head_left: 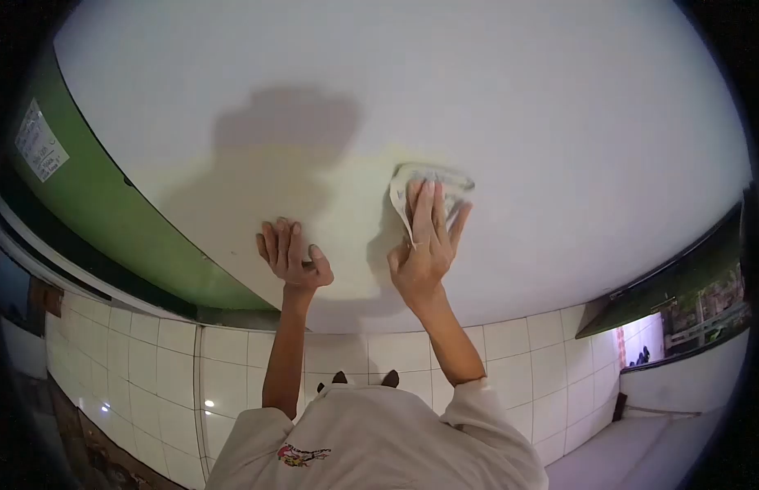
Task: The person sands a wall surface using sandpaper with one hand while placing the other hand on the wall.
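A large pale wall (pixel 559 163) fills the upper part of the head view. Against it, my right hand (pixel 424 261) presses a folded whitish cloth (pixel 404 192) with grey marks, its fingers stretched over the cloth. Part of the cloth is hidden under the fingers. Further left, my left hand (pixel 294 257) is held up at the wall with its fingers apart and nothing in it. Whether its fingertips touch the surface I cannot tell. A yellowish tint shows on the wall around and between both hands.
Left of the wall runs a green panel (pixel 134 220) bearing a white paper label (pixel 41 140). White floor tiles (pixel 232 359) lie below, with dark shoe tips (pixel 390 378) at the wall's foot. A window opening (pixel 690 318) is at the far right.
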Demonstrator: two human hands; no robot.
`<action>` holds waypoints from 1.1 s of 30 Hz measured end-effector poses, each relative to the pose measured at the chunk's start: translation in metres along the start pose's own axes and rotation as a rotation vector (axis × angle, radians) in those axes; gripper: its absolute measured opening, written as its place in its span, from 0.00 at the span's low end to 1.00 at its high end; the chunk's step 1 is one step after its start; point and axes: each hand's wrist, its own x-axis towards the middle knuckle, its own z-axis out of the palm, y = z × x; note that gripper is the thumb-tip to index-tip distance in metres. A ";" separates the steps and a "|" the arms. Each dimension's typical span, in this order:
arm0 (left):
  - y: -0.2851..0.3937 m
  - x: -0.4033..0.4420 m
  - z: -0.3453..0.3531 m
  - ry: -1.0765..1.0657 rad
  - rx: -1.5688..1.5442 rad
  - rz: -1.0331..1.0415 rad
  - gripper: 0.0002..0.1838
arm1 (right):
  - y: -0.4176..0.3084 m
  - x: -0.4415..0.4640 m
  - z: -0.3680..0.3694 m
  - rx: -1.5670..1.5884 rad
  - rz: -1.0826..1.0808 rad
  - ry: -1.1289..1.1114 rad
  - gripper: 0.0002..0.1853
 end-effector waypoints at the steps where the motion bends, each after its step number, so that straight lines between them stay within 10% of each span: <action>1: 0.001 0.000 0.000 -0.006 0.003 -0.002 0.29 | 0.005 -0.005 0.005 0.004 -0.005 0.002 0.42; 33: 0.001 -0.002 -0.002 0.024 -0.032 -0.038 0.27 | -0.005 0.000 0.017 -0.012 -0.029 0.085 0.43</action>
